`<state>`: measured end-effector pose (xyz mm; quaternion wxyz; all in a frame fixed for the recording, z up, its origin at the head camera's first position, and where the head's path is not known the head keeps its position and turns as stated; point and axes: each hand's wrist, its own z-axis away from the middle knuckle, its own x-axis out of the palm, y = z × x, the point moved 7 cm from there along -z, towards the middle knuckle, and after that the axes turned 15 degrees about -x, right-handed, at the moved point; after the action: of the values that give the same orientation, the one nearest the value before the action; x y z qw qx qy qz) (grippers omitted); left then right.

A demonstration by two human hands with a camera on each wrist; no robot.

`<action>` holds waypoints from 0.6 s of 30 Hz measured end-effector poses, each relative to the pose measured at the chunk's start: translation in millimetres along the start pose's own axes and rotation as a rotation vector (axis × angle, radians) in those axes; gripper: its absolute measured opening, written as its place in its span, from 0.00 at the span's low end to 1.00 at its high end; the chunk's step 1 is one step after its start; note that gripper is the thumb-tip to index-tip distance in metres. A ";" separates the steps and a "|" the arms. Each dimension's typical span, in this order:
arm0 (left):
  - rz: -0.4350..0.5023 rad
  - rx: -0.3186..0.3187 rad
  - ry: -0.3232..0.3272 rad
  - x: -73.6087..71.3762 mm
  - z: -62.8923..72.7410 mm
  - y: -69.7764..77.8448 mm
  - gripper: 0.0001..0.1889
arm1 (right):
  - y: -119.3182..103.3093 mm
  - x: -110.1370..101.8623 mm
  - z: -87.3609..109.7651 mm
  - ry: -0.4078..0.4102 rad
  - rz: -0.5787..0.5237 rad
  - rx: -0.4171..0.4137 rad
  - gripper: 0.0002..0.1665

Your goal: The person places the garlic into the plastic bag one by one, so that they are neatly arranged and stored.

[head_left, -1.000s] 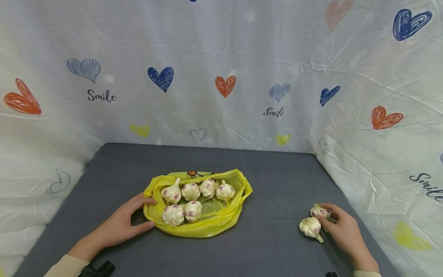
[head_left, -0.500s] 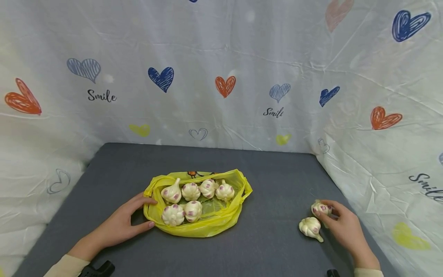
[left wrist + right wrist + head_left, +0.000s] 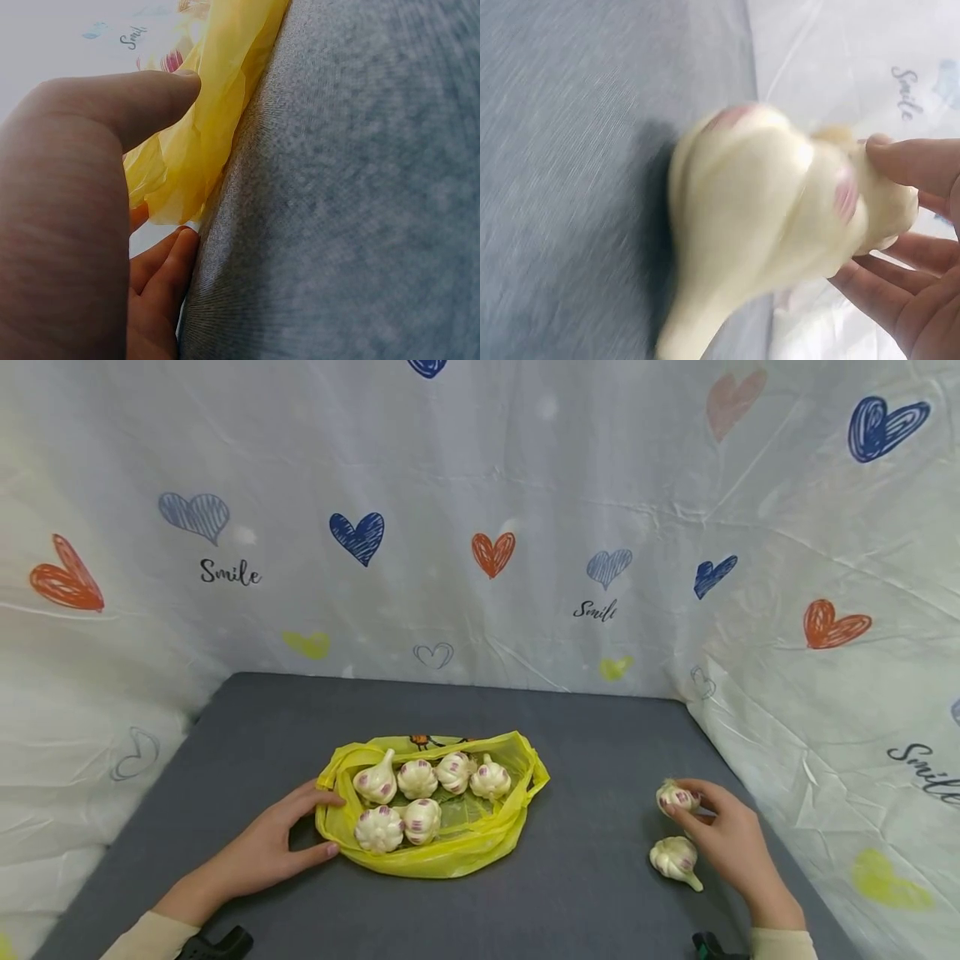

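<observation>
A yellow plastic bag (image 3: 480,852) lies with its mouth spread, several white garlic bulbs (image 3: 417,778) with purple marks inside it. My left hand (image 3: 258,852) rests at the bag's left end, thumb and index finger apart and nearly straight, touching the plastic; the left wrist view shows the thumb (image 3: 161,97) along the bag's side. At the right, my right hand (image 3: 731,835) pinches a garlic bulb (image 3: 677,797) between thumb and fingers. Just in front of it another garlic bulb (image 3: 675,858) lies on the table, large in the right wrist view with its stem downward.
The dark grey table (image 3: 585,902) narrows toward the back. A white curtain (image 3: 540,468) printed with hearts and "Smile" hangs behind and along both sides, close to the table's edges.
My right hand has moved left and slightly away from the front, and the pinched garlic bulb has separated from the one on the table. My left hand stays on the bag.
</observation>
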<state>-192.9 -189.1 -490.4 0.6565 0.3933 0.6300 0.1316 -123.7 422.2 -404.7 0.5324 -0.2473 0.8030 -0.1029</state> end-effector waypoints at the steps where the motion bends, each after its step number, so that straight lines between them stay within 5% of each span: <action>1: 0.003 0.000 0.000 0.4 0.0 0.1 0.27 | -2.6 0.3 -1.8 0.001 -0.009 -0.006 0.30; 18: 0.019 0.001 -0.006 1.0 0.4 2.6 0.26 | -49.4 11.7 -27.4 0.020 -0.057 -0.148 0.27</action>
<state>-191.5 -186.9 -489.3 0.6569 0.4000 0.6244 0.1362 -138.0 371.2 -381.7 0.5014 -0.3080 0.8063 -0.0607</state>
